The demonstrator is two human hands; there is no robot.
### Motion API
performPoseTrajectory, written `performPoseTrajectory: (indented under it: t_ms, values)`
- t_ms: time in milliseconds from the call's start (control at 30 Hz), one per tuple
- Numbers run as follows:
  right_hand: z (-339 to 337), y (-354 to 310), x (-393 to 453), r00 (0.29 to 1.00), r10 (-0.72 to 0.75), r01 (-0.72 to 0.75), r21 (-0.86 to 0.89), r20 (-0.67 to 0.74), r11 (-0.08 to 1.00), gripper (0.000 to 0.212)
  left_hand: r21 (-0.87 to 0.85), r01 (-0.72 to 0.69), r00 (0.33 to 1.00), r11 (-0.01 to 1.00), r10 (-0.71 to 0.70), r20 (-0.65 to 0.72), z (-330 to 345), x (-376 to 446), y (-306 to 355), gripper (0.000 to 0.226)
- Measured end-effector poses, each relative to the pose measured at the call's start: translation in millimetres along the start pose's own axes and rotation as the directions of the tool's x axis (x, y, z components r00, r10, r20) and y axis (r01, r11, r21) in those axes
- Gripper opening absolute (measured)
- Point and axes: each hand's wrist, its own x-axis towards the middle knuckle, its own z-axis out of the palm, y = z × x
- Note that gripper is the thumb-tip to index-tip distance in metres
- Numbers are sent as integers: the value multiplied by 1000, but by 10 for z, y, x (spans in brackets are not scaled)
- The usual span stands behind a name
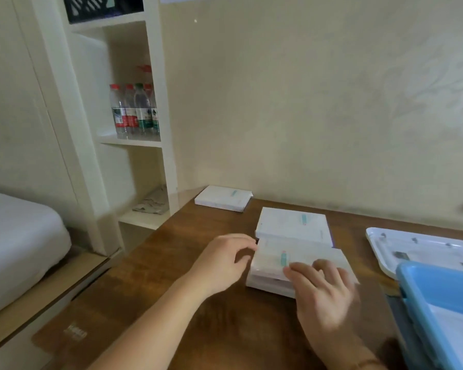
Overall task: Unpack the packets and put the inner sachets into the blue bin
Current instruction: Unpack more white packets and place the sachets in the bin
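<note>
On the wooden desk (171, 263), we note both hands at the nearest packet (273, 263). Left hand (222, 263) fingers loosely curled against its edge; right hand (324, 292) fingers resting extended on top.

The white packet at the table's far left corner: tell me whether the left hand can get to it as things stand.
Probably yes. The far packet lies alone on bare table, with nothing between it and the left hand, which only touches the near packet's edge.

A brown wooden surface (150, 276) stands against a pale patterned wall (305, 102). A white shelf unit (155, 76) to the left holds water bottles (134, 110), a crumpled cloth (153, 202) lower down, and a dark crate (102, 6) on top. A white bed (16, 236) lies at far left. A white tray (380, 241) rests on the surface's right side.
</note>
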Motion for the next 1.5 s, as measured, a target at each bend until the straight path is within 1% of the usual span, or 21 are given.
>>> performPoseTrajectory:
  t_ms: [100, 167, 267, 300, 400, 433, 467, 533, 567, 600, 700, 767, 800, 867, 933, 1033, 1133, 1200, 1333, 1433, 1500]
  values:
    - [67, -2, -23, 988, 41, -43, 10, 147, 999, 43, -24, 57, 998, 998, -57, -7, 60, 222, -130, 27]
    - [115, -25, -9, 980, 51, -54, 8, 194, 999, 44, -26, 94, 995, 995, -94, -22, 79, 406, -242, 27]
    - [135, -82, 40, 981, 37, -40, 15, 188, 999, 38, 15, 155, 988, 988, -155, -15, 117, 725, -445, 34]
    - [130, -103, 66, 984, 40, -44, 20, 176, 999, 33, 38, 173, 985, 984, -173, -3, 137, 840, -520, 38]
    - [175, -140, 116, 991, 32, -35, 20, 128, 999, 6, 156, 228, 971, 961, -237, 37, 211, 1184, -725, 56]
    - [177, -162, 140, 990, 40, -43, 21, 138, 999, 2, 199, 235, 968, 951, -247, 41, 242, 1291, -784, 61]
    - [182, -184, 174, 987, 52, -57, 24, 149, 998, 2, 239, 237, 967, 942, -252, 36, 273, 1393, -834, 64]
    - [202, -222, 259, 984, 85, -87, 10, 155, 996, 12, 306, 235, 967, 923, -255, 27, 340, 1595, -910, 66]
    - [203, -246, 317, 980, 104, -106, 4, 170, 994, 22, 343, 226, 968, 912, -251, 30, 379, 1694, -940, 65]
    - [216, -265, 378, 976, 119, -121, -3, 184, 993, 31, 383, 211, 968, 899, -246, 43, 421, 1791, -974, 65]
    - [330, -265, 455, 972, 133, -137, 9, 192, 991, 48, 469, 182, 959, 864, -261, 110, 543, 2030, -1065, 64]
    - [406, -256, 465, 971, 134, -139, 15, 197, 990, 67, 507, 176, 952, 844, -276, 129, 602, 2113, -1111, 64]
    - [432, -256, 471, 972, 132, -136, 8, 193, 991, 71, 525, 173, 953, 833, -276, 123, 623, 2132, -1123, 62]
    - [441, -279, 498, 962, 141, -147, 7, 233, 989, 72, 564, 168, 961, 808, -262, 90, 636, 2136, -1123, 57]
    - [436, -317, 516, 957, 142, -152, 19, 254, 988, 72, 590, 156, 972, 792, -228, 49, 618, 2106, -1126, 49]
    - [409, -393, 526, 951, 143, -155, 24, 273, 988, 69, 574, 118, 985, 810, -170, 37, 542, 1959, -1147, 44]
    - [354, -496, 531, 940, 122, -142, 38, 319, 989, 46, 595, 55, 985, 802, -140, 97, 381, 1693, -1120, 46]
    - [343, -558, 514, 935, 89, -117, 60, 344, 991, 39, 608, 25, 977, 793, -149, 155, 247, 1424, -1048, 49]
    - [293, -729, 430, 946, -49, 8, 128, 321, 992, 36, 579, -40, 969, 814, -111, 222, -56, 680, -865, 50]
    - [266, -860, 312, 943, -185, 148, 149, 277, 978, 24, 568, -64, 975, 820, -69, 210, -209, 85, -761, 45]
    - [265, -920, 196, 925, -252, 212, 167, 283, 963, 27, 589, -87, 981, 804, -34, 191, -269, -291, -698, 45]
